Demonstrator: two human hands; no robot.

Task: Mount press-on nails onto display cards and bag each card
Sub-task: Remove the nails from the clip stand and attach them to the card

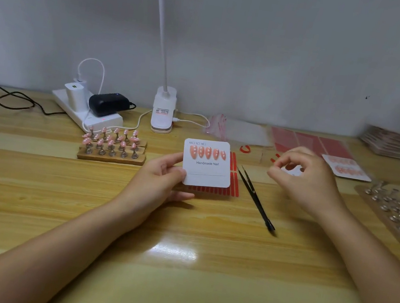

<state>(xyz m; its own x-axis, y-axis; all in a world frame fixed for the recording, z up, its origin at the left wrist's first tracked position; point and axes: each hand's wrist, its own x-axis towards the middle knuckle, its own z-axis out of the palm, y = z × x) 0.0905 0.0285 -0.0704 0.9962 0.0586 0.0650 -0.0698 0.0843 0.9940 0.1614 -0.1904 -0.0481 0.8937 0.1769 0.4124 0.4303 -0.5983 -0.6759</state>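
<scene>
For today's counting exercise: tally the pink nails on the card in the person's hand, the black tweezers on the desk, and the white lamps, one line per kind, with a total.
Pink nails on the held card: 5
Black tweezers: 1
White lamps: 1
Total: 7

The display card [207, 163] is white with black print and carries five coral-pink press-on nails [208, 152] dotted white. At its 5 o'clock lie black tweezers [255, 197]; beneath it, a red striped adhesive sheet [233, 180]. The table [175, 265] is banded yellow wood. At 10 o'clock, a white power strip [89, 114].
</scene>
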